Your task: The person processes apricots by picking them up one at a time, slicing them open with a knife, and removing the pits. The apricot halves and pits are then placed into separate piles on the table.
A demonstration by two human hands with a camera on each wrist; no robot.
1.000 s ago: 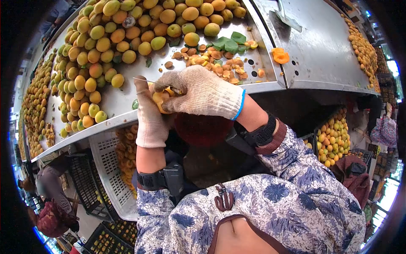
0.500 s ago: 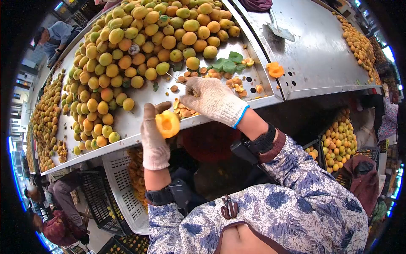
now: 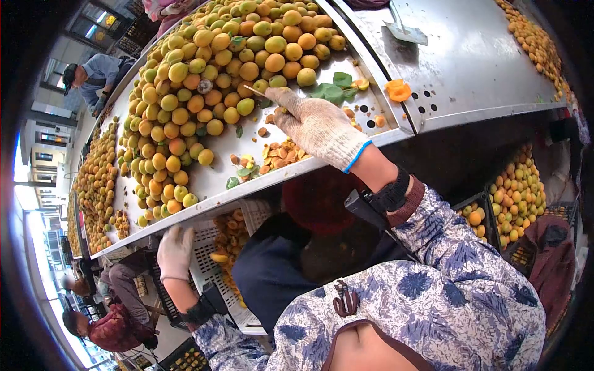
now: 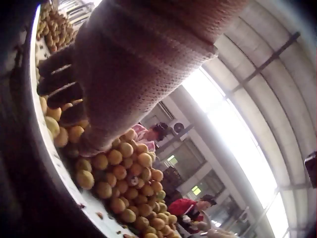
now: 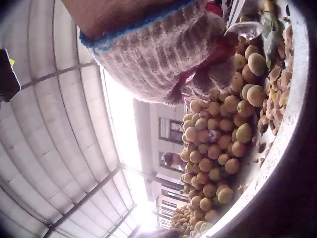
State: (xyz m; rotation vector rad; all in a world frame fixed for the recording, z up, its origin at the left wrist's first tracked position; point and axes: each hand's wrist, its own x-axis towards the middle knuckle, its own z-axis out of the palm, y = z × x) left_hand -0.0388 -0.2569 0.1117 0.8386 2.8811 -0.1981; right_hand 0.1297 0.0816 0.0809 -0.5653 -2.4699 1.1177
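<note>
In the head view, the right hand (image 3: 315, 127) reaches over the front edge of the metal table (image 3: 470, 68). Its gloved fingers are curled round a small knife (image 3: 253, 91), whose thin blade pokes out toward the near side of the apricots (image 3: 204, 74) heaped across the table's left half. A scatter of stones (image 3: 281, 153) lies just beside the wrist, at the front edge. The left hand (image 3: 175, 250) hangs below that edge, over a white crate (image 3: 198, 275) with cut fruit in it. Its fingers are loose and hold nothing.

In the left wrist view, the left hand's glove (image 4: 124, 64) fills the top of the picture with its fingers spread and empty, and the pile of fruit (image 4: 124, 163) sits beyond it.

In the right wrist view, the right hand (image 5: 158, 59) is closed on the knife, with a glint of blade (image 5: 242, 29) right at the fruit.

As I judge it, the risks are these. The bare point leads the hand into the pile, so it could gash sound fruit. A nudged apricot could roll off the front edge and miss the crate. With the other hand well apart, nothing steadies the fruit against the blade.
</note>
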